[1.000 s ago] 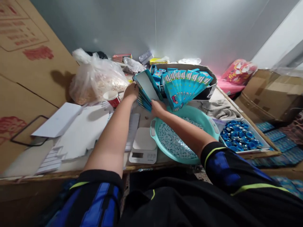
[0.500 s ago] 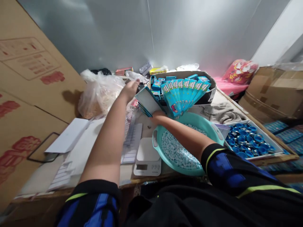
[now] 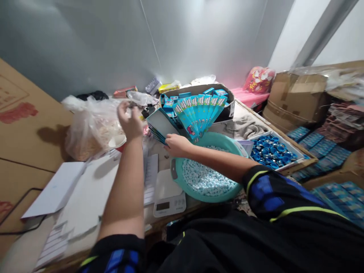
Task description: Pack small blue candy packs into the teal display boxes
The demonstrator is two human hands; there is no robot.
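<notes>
My right hand (image 3: 178,145) is closed on the near edge of a stack of flat cards (image 3: 162,123), grey on top with blue edges. To its left my left hand (image 3: 131,119) is raised, fingers curled; something small and dark shows at its fingertips, too blurred to name. A black clip (image 3: 148,110) lies by the cards' far corner. Fanned blue printed packets (image 3: 199,113) lean on a box (image 3: 231,99) holding small blue boxes. Below my right forearm sits a turquoise basin (image 3: 209,197) with pale blue candies (image 3: 207,176).
A white scale (image 3: 170,204) stands left of the basin. At the right is a tray of blue rings (image 3: 271,151) near a grey cloth (image 3: 244,128). Plastic bags (image 3: 93,121), a white cup (image 3: 117,141) and white sheets (image 3: 88,193) lie left. Cartons (image 3: 295,94) stand right.
My left hand has moved back from the cards' far end and turned upward. My right hand still holds the stack. The view has swung right, showing more cartons and blue packets.
</notes>
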